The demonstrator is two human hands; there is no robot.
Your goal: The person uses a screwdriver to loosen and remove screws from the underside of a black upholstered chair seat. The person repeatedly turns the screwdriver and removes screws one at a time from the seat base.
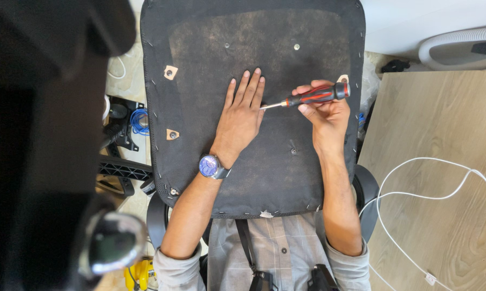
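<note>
A black fabric-covered chair seat (200,48) lies upside down in front of me, its underside stapled along the edges. My left hand (243,110) rests flat on it, fingers together and pointing away, a blue-faced watch (210,166) on the wrist. My right hand (324,110) grips a screwdriver (315,96) with a red and black handle. Its metal tip points left and meets the edge of my left index finger. Two small tan tabs with bolt holes (170,71) sit on the seat's left side.
A light wooden board (442,124) lies to the right with a white cable (431,196) looped over it. A white curved chair part (458,46) is at top right. A black chair frame and blue cable coil (139,119) lie left; a dark blurred object (43,134) fills the left side.
</note>
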